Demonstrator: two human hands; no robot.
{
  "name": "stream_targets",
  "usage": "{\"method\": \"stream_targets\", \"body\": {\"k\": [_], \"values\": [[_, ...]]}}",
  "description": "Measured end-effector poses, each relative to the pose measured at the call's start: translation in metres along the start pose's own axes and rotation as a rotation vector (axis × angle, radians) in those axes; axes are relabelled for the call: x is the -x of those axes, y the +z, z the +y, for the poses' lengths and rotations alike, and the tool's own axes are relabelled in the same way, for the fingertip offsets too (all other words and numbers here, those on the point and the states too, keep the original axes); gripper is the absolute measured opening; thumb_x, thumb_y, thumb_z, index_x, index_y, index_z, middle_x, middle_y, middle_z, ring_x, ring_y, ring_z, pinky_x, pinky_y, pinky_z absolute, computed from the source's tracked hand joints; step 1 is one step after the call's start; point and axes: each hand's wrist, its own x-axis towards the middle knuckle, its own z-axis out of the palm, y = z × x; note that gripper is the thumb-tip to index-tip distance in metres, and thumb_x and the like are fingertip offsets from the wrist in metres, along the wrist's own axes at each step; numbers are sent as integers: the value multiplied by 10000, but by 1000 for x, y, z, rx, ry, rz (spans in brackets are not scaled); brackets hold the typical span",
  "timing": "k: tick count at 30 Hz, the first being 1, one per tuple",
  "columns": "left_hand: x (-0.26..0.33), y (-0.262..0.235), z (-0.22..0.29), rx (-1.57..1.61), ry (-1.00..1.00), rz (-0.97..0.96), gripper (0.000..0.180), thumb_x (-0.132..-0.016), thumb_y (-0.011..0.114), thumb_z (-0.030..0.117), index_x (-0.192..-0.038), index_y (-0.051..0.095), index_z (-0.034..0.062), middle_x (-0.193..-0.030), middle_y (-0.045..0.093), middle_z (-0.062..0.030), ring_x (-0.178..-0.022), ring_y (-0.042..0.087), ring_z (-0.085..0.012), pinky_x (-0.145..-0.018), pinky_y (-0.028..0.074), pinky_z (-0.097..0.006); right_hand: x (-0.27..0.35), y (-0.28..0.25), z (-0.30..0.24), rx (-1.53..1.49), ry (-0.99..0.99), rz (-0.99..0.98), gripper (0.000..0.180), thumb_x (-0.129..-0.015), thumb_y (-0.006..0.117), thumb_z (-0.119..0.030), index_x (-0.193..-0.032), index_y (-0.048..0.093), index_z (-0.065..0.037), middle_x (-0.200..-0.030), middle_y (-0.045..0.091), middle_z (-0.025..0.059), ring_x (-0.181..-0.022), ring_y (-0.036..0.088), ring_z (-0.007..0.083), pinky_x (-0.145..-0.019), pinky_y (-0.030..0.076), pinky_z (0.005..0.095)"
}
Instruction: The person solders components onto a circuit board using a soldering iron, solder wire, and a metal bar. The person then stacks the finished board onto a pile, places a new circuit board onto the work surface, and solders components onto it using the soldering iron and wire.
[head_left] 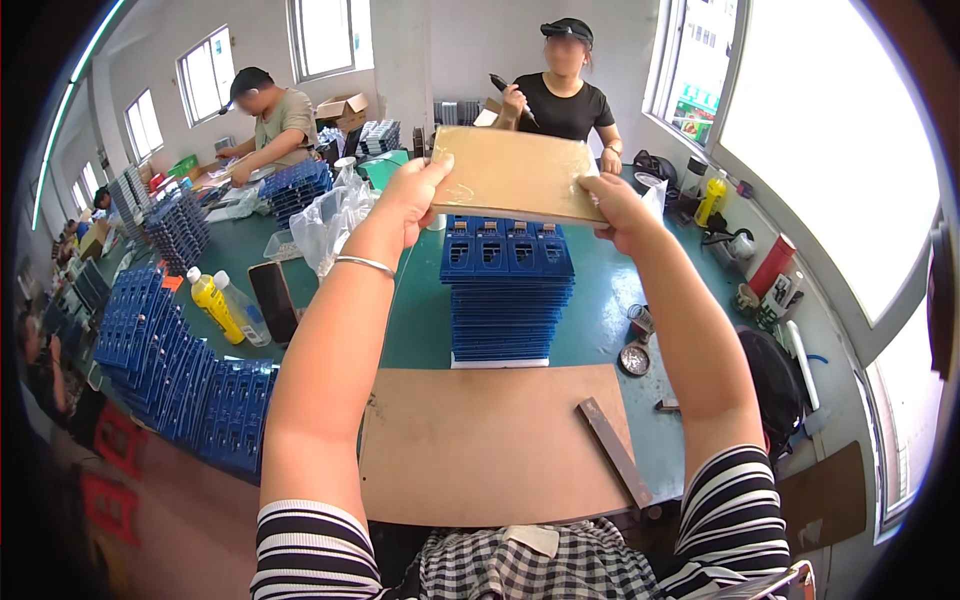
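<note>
Both arms reach forward, holding a flat tan board (512, 172) up by its two short ends. My left hand (410, 200) grips the left end, thumb on the face and fingers behind. On the opposite end my right hand (622, 210) is closed the same way. The board looks shiny, with crinkled clear film or tape near its corners. Just below and beyond it rises a tall stack of blue circuit boards (508, 290) on a white base; the raised board hides part of what lies behind. A bangle circles my left wrist.
A brown work board (490, 440) lies before me with a dark bar (613, 452) across its right side. Leftward are more blue circuit boards (150, 350), a yellow bottle (215, 305) and a phone (273, 303). A small round tin (634, 359) sits right. Two co-workers are across the table.
</note>
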Motion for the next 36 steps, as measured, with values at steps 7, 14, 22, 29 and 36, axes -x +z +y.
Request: {"method": "stream_targets", "body": {"k": [7,14,22,29,36], "values": [[-28,-13,-44,-101,-158,106,235,-902,615,387,-961,582,162,-710,512,59,-515,370,-51,-437,197,-228,-43,15,31,-16,81,-85,250,-905,586,-339,-1007,594,-111,-780,563,8,-611,485,106,-534,388,258],[-35,-20,-58,-112,-205,27,277,-895,595,406,-996,557,151,-774,510,28,-584,379,-88,-500,245,-258,-55,16,43,-16,130,-86,257,-909,601,-332,-1013,599,-97,-779,562,8,-628,494,101,-562,418,263],[-40,-17,-62,50,-207,9,237,-881,619,376,-968,535,172,-756,514,37,-540,372,-72,-454,211,-236,-51,16,40,-91,140,-81,315,-854,682,-290,-1100,603,-110,-879,606,11,-749,538,108,-651,435,281],[-42,-22,-58,231,-276,18,195,-885,626,348,-959,570,176,-750,554,40,-479,398,-61,-366,223,-207,-52,15,29,-94,127,-87,343,-828,694,-303,-1113,600,-137,-916,612,-5,-831,539,121,-714,403,320],[23,-22,-12,483,31,-35,272,-921,571,390,-1002,603,132,-807,624,34,-588,548,-78,-502,450,-264,2,20,-13,-214,-148,-182,310,-905,609,-151,-1178,537,-23,-945,615,53,-828,648,133,-716,585,321]]}}
